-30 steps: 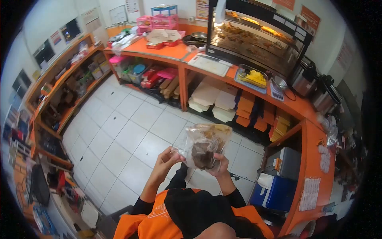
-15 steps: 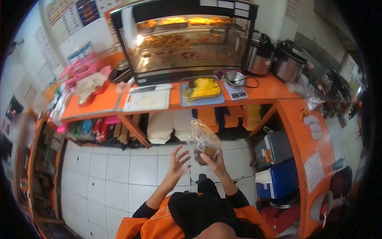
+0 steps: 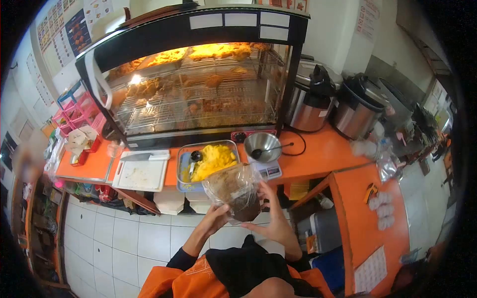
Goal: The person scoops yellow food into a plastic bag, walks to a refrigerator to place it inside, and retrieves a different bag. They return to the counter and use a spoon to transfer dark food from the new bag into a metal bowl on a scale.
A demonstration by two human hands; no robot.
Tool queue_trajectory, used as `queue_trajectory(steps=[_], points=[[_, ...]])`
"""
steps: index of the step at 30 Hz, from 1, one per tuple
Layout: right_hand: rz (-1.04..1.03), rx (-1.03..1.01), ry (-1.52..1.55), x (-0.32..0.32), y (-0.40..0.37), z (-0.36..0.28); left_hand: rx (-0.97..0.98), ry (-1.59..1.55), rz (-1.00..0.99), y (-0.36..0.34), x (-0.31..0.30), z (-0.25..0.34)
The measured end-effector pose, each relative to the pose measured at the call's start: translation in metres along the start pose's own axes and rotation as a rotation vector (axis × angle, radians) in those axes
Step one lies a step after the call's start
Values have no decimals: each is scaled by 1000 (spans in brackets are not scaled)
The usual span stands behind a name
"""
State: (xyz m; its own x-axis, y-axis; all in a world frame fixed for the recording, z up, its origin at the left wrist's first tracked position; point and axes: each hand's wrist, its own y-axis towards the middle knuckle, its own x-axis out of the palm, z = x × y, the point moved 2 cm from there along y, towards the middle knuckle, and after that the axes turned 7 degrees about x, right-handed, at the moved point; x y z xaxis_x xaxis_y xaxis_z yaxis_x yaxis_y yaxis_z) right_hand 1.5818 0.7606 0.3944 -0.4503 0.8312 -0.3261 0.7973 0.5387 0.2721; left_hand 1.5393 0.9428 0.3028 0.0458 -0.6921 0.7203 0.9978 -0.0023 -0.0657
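A clear plastic bag (image 3: 233,191) with brown food in its bottom is held up in front of the glass warmer (image 3: 198,89), below the warmer's right half and on the person's side of the orange counter (image 3: 328,149). The left hand (image 3: 214,217) grips the bag's lower left corner, fingers curled shut under the plastic. The right hand (image 3: 272,216) lies against the bag's right side with its fingers spread and straight, touching rather than clasping. A metal tray (image 3: 185,169) of yellow food sits just in front of the warmer's middle. A scale (image 3: 271,170) with a steel bowl stands at the warmer's front right corner, a white cutting board (image 3: 141,174) lies before its left half, and two rice cookers (image 3: 313,102) stand just to its right.
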Motion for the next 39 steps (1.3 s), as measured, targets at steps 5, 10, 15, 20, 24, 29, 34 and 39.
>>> queue_trajectory(steps=[5, 10, 15, 20, 24, 29, 34, 39], points=[[-65, 20, 76, -48, 52, 45, -37, -88, 4, 50, 5, -9], [7, -120, -220, -61, 95, 41, -55, -118, 25, 98, -17, -15], [73, -166, -314, -66, 125, 40, 1, -32, 19, 127, -21, -11], [84, -287, -393, -31, 155, 42, 158, -9, -82, 152, -19, -6], [43, -336, -396, -17, 170, 56, 247, -3, 180, 158, -5, 5], [-7, -301, -441, -3, 188, 65, 286, 42, 221, 169, -20, 12], [-108, -240, -349, 1, 209, 77, 246, 113, 185, 175, -34, 19], [-341, 57, -97, -19, 224, 82, 234, 194, 296, 180, -34, 9]])
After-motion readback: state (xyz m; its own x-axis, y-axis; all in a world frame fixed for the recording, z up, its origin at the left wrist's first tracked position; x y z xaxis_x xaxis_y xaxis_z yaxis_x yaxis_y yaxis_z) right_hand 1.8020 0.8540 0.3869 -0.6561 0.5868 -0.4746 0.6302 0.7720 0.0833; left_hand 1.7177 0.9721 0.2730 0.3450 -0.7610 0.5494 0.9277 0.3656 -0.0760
